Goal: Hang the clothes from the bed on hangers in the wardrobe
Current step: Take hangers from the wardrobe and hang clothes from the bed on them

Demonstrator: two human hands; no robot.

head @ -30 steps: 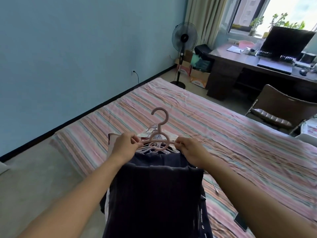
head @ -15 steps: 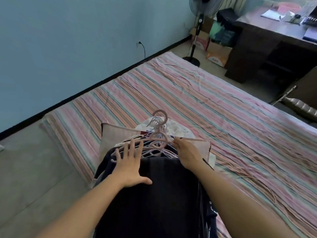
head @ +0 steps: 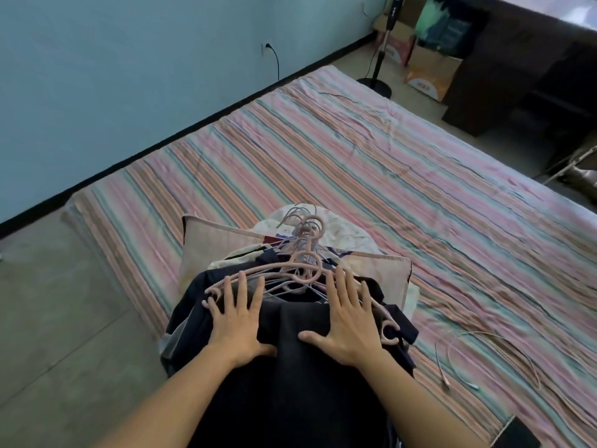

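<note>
Dark garment [head: 290, 367] tops the clothes pile on the bed [head: 355, 163], pink hanger [head: 290, 279] at its collar. Left hand [head: 237, 318] and right hand [head: 347, 315] spread flat, pressing. Risk: tangled hanger hooks [head: 307, 234] snag on lifting.

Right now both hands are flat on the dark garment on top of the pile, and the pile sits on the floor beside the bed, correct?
Not quite. The left hand and right hand do lie flat on the dark garment atop the pile, by the pink hangers. But the head view shows the pile resting on the bed, over a pillow at its near edge, not on the floor.
</note>
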